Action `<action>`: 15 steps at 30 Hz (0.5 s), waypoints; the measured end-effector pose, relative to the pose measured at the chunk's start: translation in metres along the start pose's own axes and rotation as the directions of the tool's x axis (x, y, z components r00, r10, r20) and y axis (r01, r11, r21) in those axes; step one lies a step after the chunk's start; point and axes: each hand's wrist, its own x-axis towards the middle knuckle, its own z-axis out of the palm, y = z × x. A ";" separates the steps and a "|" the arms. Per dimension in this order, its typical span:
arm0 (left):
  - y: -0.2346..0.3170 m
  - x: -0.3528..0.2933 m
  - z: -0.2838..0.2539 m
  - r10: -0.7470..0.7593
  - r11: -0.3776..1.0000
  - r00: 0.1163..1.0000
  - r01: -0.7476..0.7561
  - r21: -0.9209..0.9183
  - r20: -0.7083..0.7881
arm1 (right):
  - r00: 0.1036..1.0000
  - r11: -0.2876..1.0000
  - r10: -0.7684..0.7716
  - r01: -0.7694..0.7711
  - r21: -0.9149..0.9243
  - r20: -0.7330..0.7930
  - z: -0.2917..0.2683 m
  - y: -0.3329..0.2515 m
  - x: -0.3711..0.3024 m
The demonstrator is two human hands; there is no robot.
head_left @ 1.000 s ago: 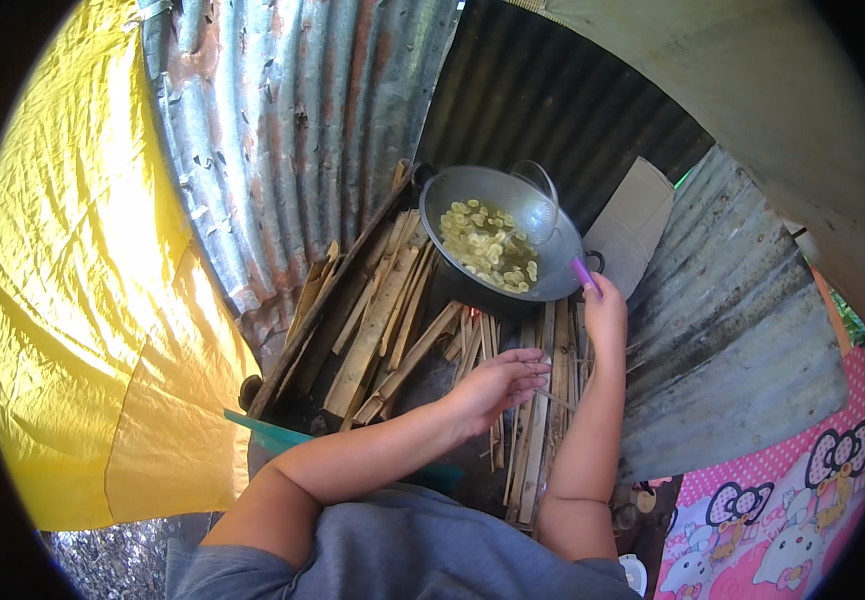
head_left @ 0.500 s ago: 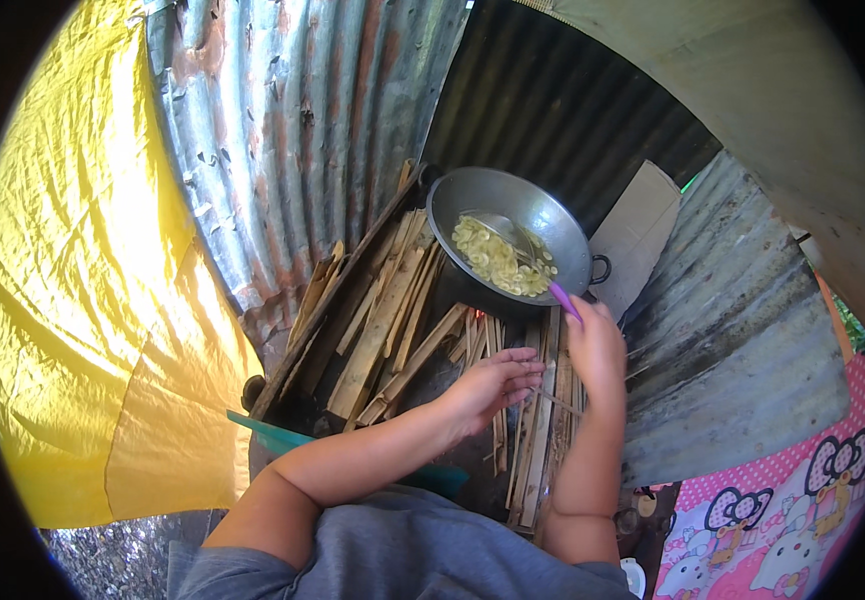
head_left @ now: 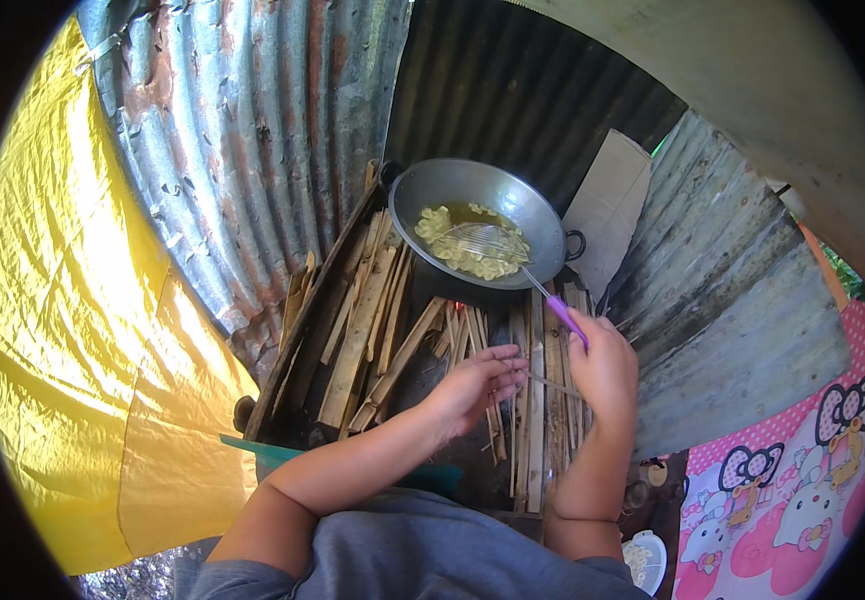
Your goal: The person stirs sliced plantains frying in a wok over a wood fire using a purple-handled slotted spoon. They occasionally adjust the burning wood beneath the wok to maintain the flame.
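My right hand [head_left: 605, 362] is closed round the purple handle of a wire skimmer [head_left: 486, 243]. The skimmer's mesh head rests among thin, pale yellow round slices [head_left: 437, 222] in oil, inside a wide metal wok [head_left: 531, 200]. My left hand [head_left: 478, 388] hovers over the firewood, palm turned toward the right, its fingers loosely bent and apart. A thin stick [head_left: 556, 386] shows just beyond those fingertips; whether they touch it I cannot tell.
Long split firewood [head_left: 361, 350] lies under and before the wok, with a red glow beneath it. Corrugated metal sheets [head_left: 243, 130] stand behind; cardboard [head_left: 608, 200] leans at the right. A yellow tarp [head_left: 73, 330] hangs left. A white container [head_left: 645, 562] sits at lower right.
The skimmer's head has turned and now lies over the slices, with more of its mesh and shaft showing. My right hand has drawn slightly back toward me. The whole view has shifted.
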 end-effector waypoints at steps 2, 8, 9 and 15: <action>0.000 0.001 0.000 0.003 1.000 0.999 -0.003 0.002 -0.042 | 0.995 0.994 -0.104 0.104 0.028 0.002 0.002 -0.001 0.001; -0.012 0.003 0.008 -0.058 0.998 0.996 0.057 0.016 0.069 | 0.995 0.994 -0.101 0.102 0.047 -0.023 0.020 -0.008 0.021; -0.011 0.002 0.006 -0.063 0.998 0.995 0.062 0.005 0.074 | 0.996 0.997 -0.073 0.074 0.011 -0.047 0.019 -0.007 0.022; -0.003 0.003 0.000 -0.007 1.000 1.000 0.007 0.006 0.013 | 0.978 0.980 -0.196 0.193 -0.049 -0.075 0.002 0.016 0.008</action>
